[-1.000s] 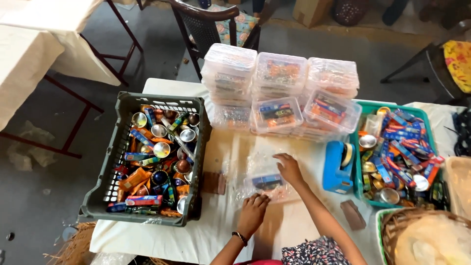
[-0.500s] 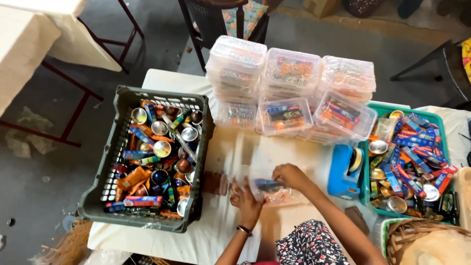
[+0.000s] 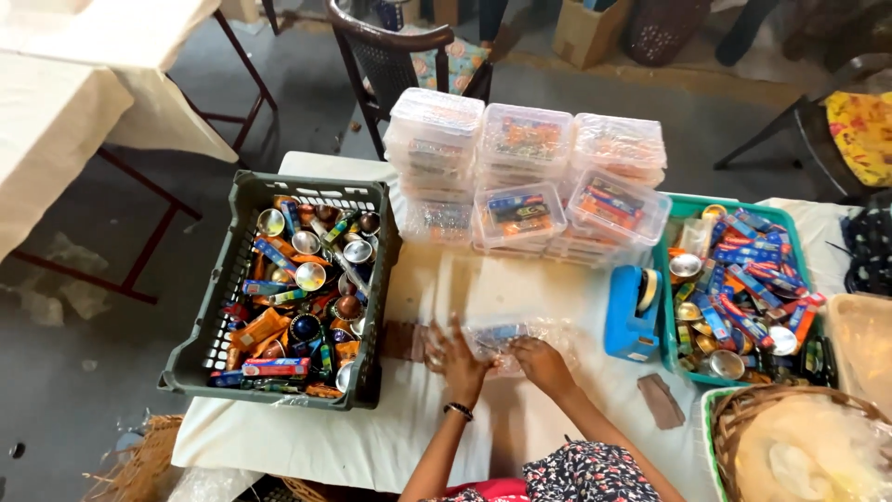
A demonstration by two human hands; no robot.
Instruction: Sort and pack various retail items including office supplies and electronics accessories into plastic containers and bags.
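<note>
I stand at a table (image 3: 307, 437) under a pale cloth, on a grey floor, with a chair (image 3: 390, 46) beyond it. My left hand (image 3: 455, 358) lies with fingers spread, touching the left end of a clear bag (image 3: 516, 333); my right hand (image 3: 539, 358) rests curled on the bag's near edge, but I cannot tell whether it grips. The bag lies flat just in front of me, long axis running left to right, with something blue inside. A grey crate (image 3: 195, 353) of small packets and tins sits to the left, stacked clear boxes (image 3: 525, 177) behind the bag, a blue tape dispenser (image 3: 632, 311) and green crate (image 3: 664, 279) to the right, a basket (image 3: 743, 414) at the near right.
</note>
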